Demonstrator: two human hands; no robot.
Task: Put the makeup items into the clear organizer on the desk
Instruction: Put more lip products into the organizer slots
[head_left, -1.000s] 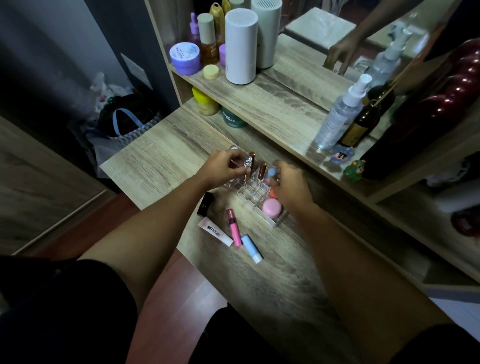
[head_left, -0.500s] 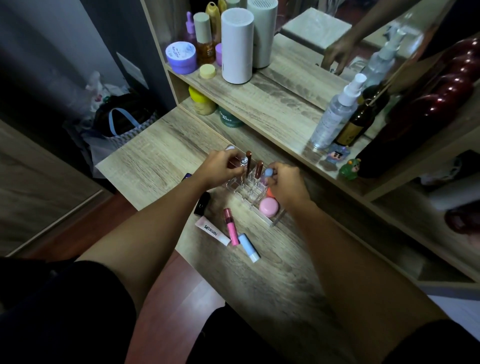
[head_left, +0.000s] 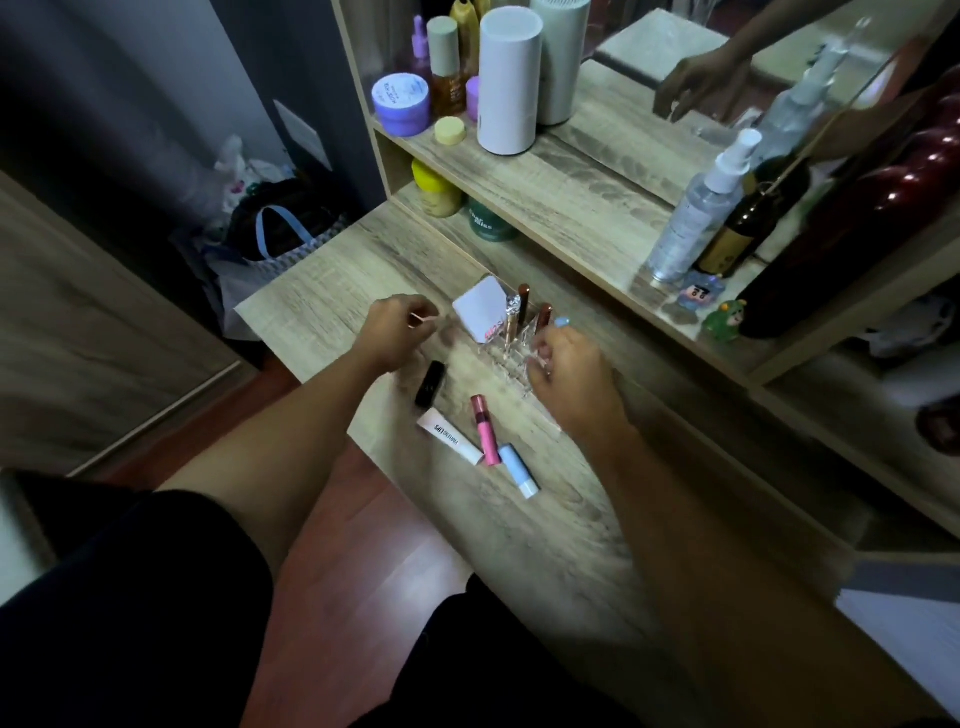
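The clear organizer stands on the desk. In it are a white square compact, a gold-topped tube, two brown tubes and a blue-capped item. My left hand hovers just left of the compact, fingers loosely apart and holding nothing. My right hand lies blurred over the organizer's right part, fingers curled and hiding what is under them. In front lie a black tube, a white tube, a pink tube and a blue stick.
A raised shelf behind the organizer carries jars, a white cylinder, a spray bottle, a dark bottle and small figurines, with a mirror behind. A bag sits on the floor off the desk's left edge.
My left hand has come away from the tubes to the left, which uncovers the white compact. My right hand has drawn back a little from the blue-capped item.
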